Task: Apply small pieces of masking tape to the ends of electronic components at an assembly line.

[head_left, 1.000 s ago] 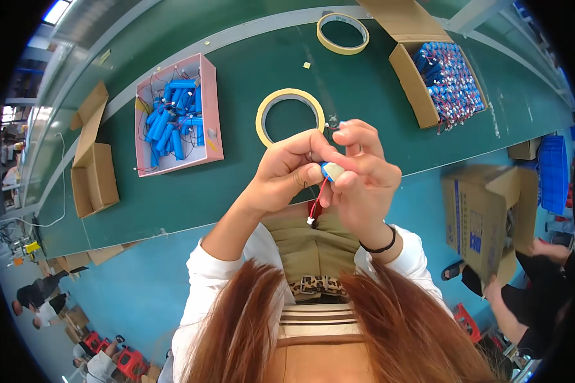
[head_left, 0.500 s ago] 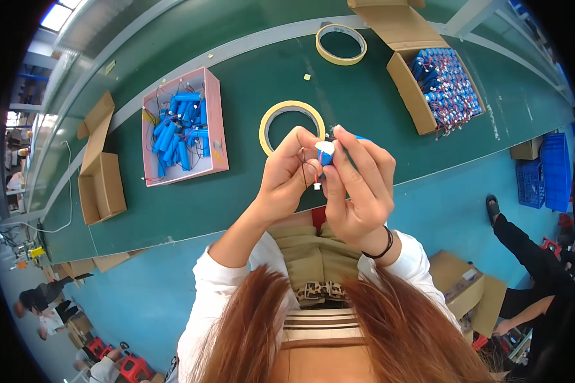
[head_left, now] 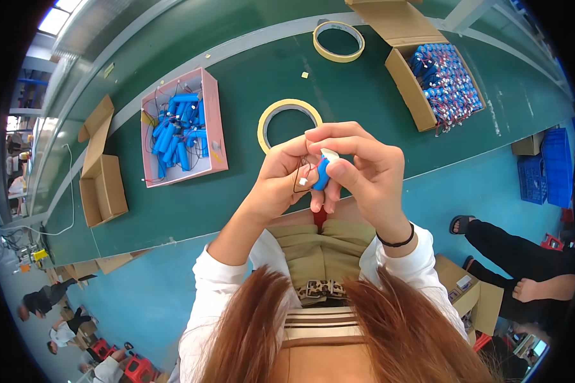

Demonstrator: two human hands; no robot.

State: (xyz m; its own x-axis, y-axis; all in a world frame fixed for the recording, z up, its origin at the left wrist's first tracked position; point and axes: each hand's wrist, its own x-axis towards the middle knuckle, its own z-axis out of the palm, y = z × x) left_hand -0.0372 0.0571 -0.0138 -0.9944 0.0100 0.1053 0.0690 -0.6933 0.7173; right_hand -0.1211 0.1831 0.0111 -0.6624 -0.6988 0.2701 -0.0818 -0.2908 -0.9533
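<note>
Between my two hands, above the table's front edge, is a blue cylindrical battery, tilted, with a cream-white piece at its upper end. My left hand is closed on the battery from the left, and its thin wires with a small white connector hang by the fingers. Pressing at the white piece is the thumb of my right hand, whose fingers curl around the far side and under the battery. Fingers partly hide the battery. Just beyond lies a roll of yellowish tape.
A pink box of loose blue batteries stands at left, beside an open cardboard box. Another tape roll lies farther back. At right, a cardboard box holds rows of wired batteries. Another person's leg shows at right.
The battery has turned in my fingers and sits slightly lower. Its connector has swung left, and my right hand has re-gripped, fingers now over and under. The other person's leg has moved left.
</note>
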